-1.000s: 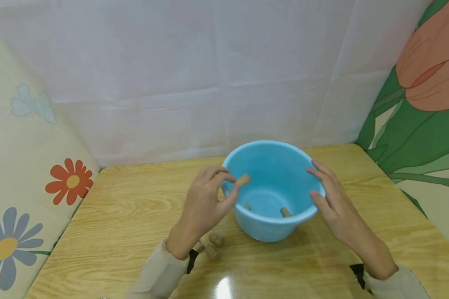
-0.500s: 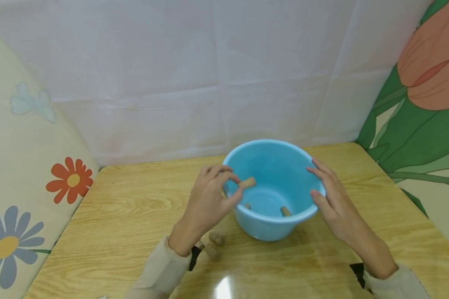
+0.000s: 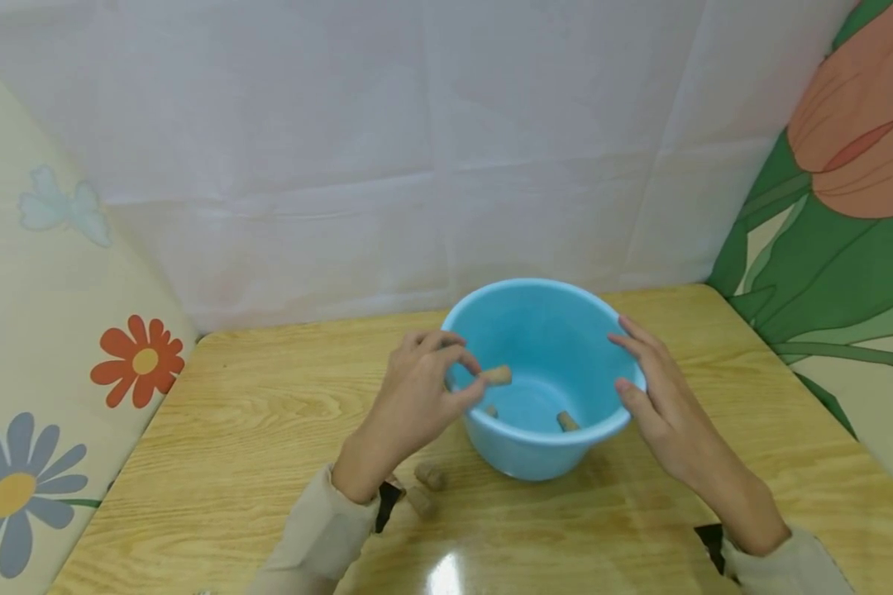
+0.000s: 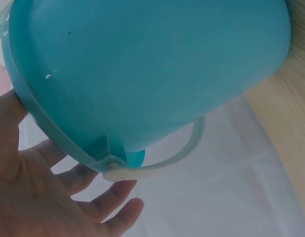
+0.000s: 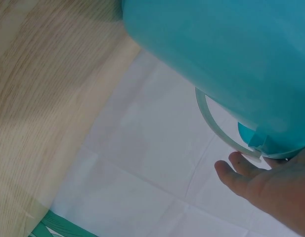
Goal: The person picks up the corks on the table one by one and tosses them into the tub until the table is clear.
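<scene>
A light blue bucket [image 3: 536, 459] with a pale handle [image 4: 157, 170] stands on the wooden table. My left hand [image 3: 417, 392] is over its left rim, pinching a tan cork [image 3: 497, 376] between thumb and index finger, inside the opening. The pinched cork is hidden in the left wrist view. My right hand [image 3: 670, 413] holds the right rim, its thumb and a finger reaching over the edge; other fingers [image 5: 234, 177] lie outside beside the handle. Inside the bucket lies another cork [image 3: 567, 421], and part of one more [image 3: 492, 411] shows behind the near rim.
Several corks [image 3: 430, 475] lie on the table [image 3: 283, 430] beside my left wrist, partly covered by the sleeve. A white cloth [image 3: 305, 165] hangs behind the table, and flower-patterned panels [image 3: 45, 289] stand at both sides.
My left hand has shifted slightly right, and the cork in it has moved farther over the bucket, tilting from slanted to nearly level. The right hand stays on the rim.
</scene>
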`<state>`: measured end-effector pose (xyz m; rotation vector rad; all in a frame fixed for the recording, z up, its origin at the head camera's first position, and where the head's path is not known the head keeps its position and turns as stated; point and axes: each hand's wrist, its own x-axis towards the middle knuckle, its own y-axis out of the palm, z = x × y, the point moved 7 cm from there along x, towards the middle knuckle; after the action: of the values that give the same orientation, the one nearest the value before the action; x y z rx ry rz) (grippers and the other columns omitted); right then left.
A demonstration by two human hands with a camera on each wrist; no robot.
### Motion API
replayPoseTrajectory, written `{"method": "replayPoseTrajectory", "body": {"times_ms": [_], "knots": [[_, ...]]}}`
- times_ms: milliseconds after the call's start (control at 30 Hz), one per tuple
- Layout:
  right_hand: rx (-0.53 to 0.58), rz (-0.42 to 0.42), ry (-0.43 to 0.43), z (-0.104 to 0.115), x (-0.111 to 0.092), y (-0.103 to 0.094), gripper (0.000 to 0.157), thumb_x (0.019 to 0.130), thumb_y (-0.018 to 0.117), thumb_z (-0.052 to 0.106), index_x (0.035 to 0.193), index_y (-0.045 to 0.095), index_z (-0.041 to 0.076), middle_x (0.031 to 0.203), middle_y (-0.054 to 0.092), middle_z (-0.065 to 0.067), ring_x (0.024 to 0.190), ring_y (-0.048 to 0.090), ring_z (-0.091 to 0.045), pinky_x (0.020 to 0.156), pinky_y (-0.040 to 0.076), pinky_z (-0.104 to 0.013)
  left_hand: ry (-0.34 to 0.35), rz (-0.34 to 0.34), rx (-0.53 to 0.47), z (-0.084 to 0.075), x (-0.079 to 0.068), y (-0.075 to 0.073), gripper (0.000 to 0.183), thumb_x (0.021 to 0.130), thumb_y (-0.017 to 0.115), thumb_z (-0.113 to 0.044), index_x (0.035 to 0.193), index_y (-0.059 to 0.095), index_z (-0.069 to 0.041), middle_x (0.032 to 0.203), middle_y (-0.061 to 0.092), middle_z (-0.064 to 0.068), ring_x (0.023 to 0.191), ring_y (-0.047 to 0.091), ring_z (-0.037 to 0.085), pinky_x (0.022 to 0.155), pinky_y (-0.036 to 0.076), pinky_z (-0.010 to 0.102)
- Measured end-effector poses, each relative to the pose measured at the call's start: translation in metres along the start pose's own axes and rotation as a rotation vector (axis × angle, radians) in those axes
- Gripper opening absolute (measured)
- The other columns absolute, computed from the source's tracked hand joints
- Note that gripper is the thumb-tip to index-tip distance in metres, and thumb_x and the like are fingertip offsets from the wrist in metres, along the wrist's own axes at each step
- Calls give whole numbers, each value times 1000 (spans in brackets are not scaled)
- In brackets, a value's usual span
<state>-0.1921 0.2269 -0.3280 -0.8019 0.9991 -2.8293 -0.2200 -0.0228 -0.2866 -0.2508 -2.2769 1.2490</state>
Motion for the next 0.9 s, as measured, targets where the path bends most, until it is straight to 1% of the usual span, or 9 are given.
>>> {"method": "replayPoseTrajectory", "body": {"times_ms": [200, 333, 600, 767, 900], "knots": [[3, -1, -1, 0, 1, 0, 49, 102, 46, 11, 150, 38, 7, 165, 19, -12, 147, 21, -45, 103, 26, -75, -3, 10, -7, 1, 1, 1, 15, 90, 69, -31, 90, 75, -17, 123, 67, 12, 119, 55, 39, 98, 43, 61], [3, -3, -2, 0, 1, 0, 49, 102, 46, 11, 150, 38, 7, 165, 19, -12, 147, 21, -45, 103, 26, -74, -4, 15, -16, 2, 1, 2, 16, 89, 69, -31, 90, 75, -17, 124, 67, 12, 119, 56, 38, 99, 43, 60], [3, -5, -1, -1, 0, 1, 49, 102, 46, 11, 150, 38, 7, 164, 20, -12, 147, 21, -45, 103, 26, -74, -39, 36, -50, 6, 2, 5, 21, 89, 69, -32, 100, 75, -16, 128, 65, 11, 121, 53, 38, 101, 41, 60], [4, -9, -3, -1, 1, 1, 49, 102, 46, 11, 150, 38, 7, 164, 20, -12, 147, 22, -45, 103, 27, -74, -40, 30, -64, 7, 1, 6, 22, 90, 68, -32, 103, 75, -15, 129, 64, 11, 123, 52, 38, 102, 40, 60], [3, -9, -2, 0, 1, 1, 49, 102, 46, 11, 149, 38, 6, 164, 20, -12, 147, 22, -45, 103, 26, -74, -29, 4, -80, 7, -2, 5, 21, 91, 68, -31, 103, 74, -16, 130, 64, 11, 124, 52, 36, 103, 40, 59]]}}
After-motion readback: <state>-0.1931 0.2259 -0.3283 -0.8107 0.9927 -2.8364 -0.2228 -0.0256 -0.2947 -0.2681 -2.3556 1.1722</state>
